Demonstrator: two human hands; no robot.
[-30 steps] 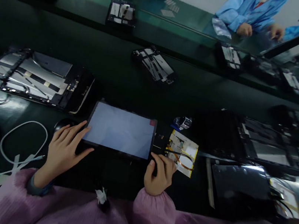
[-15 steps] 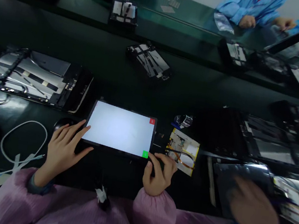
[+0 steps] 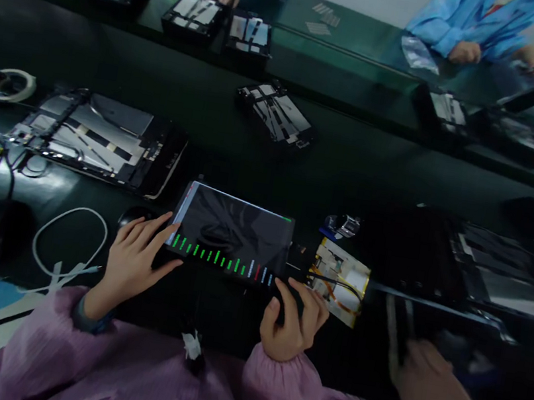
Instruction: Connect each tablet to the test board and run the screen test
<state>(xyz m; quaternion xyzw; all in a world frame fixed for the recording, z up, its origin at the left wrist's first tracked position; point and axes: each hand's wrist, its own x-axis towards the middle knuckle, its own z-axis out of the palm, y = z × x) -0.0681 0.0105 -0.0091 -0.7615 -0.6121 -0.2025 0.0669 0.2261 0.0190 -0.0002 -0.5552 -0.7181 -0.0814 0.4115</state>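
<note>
- A lit tablet (image 3: 235, 232) lies flat on a dark counter (image 3: 189, 78), between a worker's two bare hands, green bars lining the lower part of its dark screen.
- The left hand (image 3: 135, 260) rests at the tablet's left edge, its grip spread, fingertips on the glass and thumb out near the lower border.
- The right hand (image 3: 294, 321) is poised at the lower right corner, its grip loosely curled with fingers apart, pinching nothing; whether a fingertip meets the glass cannot be told.
- Just beyond it sits a yellow-edged panel (image 3: 354, 273) crossed by dark and orange cables (image 3: 342, 298); the right hand's outer fingers overlap it in view, and a sideways sweep could snag a cable or shift the panel.
- The left hand appears to be the tablet's only steadying contact, so a hard press at the right corner might skid or turn it.
- Fingertips lying on the screen's left margin could, if it is touch-sensitive, register an unwanted tap.
- At right, a co-worker's blurred hand (image 3: 441, 396) works well apart from the tablet; a wide reach could bump the panel between them.
</note>
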